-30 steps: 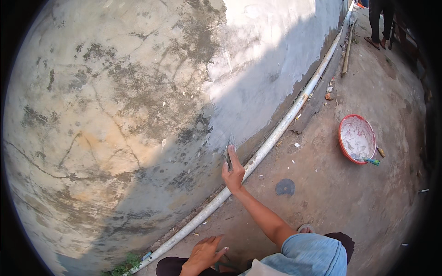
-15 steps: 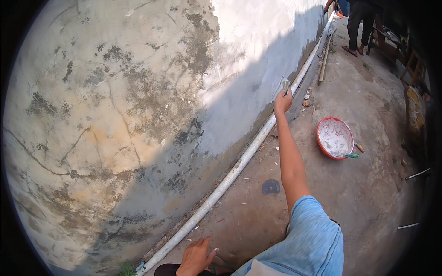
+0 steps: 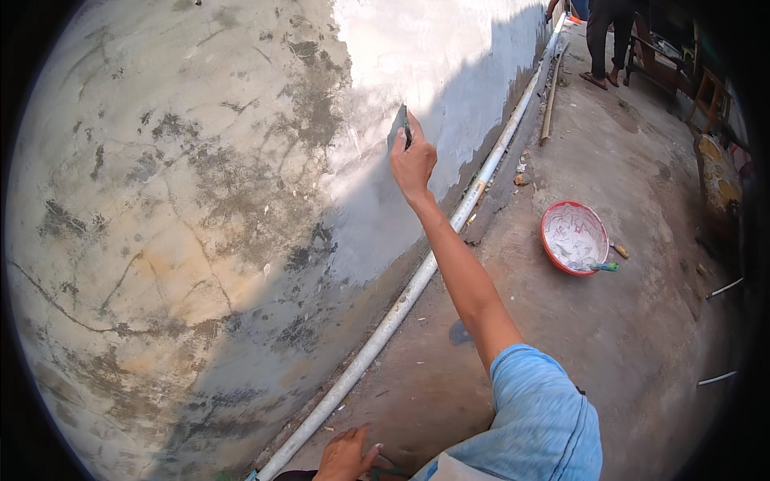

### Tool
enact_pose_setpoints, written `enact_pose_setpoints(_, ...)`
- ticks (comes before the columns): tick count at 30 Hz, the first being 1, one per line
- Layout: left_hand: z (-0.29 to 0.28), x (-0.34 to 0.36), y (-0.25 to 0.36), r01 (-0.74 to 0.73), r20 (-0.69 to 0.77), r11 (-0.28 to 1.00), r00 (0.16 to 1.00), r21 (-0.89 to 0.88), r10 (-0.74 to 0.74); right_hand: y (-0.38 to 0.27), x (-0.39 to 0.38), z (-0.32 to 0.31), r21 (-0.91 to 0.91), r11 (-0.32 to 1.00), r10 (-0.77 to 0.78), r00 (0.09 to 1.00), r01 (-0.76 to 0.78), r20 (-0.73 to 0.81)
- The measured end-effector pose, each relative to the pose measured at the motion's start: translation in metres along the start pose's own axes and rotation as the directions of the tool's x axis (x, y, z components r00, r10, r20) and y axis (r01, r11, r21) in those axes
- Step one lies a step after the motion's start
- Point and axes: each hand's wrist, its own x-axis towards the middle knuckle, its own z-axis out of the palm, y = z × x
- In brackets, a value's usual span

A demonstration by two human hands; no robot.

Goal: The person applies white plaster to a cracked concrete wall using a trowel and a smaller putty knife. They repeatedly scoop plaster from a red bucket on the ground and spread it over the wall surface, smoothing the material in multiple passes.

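Observation:
My right hand [image 3: 414, 164] is raised against the wall [image 3: 265, 184], closed around the dark handle of a putty knife [image 3: 407, 132]. Its blade lies near the border between the sunlit white coating and the shaded part; my fingers partly hide it. Low at the bottom edge, my left hand [image 3: 346, 457] has its fingers apart and holds nothing. On the ground to the right stands a red bowl [image 3: 546, 240] of white paste [image 3: 573, 232]. A green-handled tool [image 3: 603, 266] rests across its rim, and a yellowish handle [image 3: 620, 251] sticks out beside it.
A long white pipe [image 3: 385, 329] runs along the wall's foot, with a thin pole [image 3: 553, 96] farther off. Another person [image 3: 607, 36] stands at the far right near wooden furniture [image 3: 706, 96]. A dark disc [image 3: 459, 333] lies partly behind my forearm.
My right hand has moved up and left across the wall with the putty knife, away from the pipe. My left hand stays low, almost where it was.

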Motion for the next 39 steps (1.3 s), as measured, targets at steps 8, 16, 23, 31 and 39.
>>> enact_pose_setpoints(8, -0.004, 0.022, 0.006, 0.045, 0.068, 0.999, 0.997, 0.016, -0.046, -0.064, -0.053, -0.04, 0.311, 0.75, -0.593, 0.802, 0.584, -0.076)
enact_pose_setpoints(16, -0.011, 0.027, 0.023, 0.075, 0.104, 0.997, 0.992, 0.012, -0.075, 0.137, 0.114, -0.021, -0.102, 0.989, 0.064, 0.932, -0.107, -0.356)
enact_pose_setpoints(23, -0.013, 0.03, 0.024, 0.097, 0.124, 0.995, 0.988, 0.002, -0.096, 0.007, 0.051, 0.006, 0.024, 0.998, -0.056, 0.997, 0.057, -0.053)
enact_pose_setpoints(31, 0.013, 0.039, -0.011, -0.049, 0.102, 0.987, 0.994, 0.153, 0.034, -0.09, -0.076, -0.027, 0.299, 0.762, -0.614, 0.787, 0.575, 0.051)
enact_pose_setpoints(39, 0.006, 0.026, -0.01, -0.075, 0.07, 0.99, 0.995, 0.121, 0.067, 0.169, 0.01, -0.033, -0.246, 0.969, -0.141, 0.881, 0.029, -0.451)
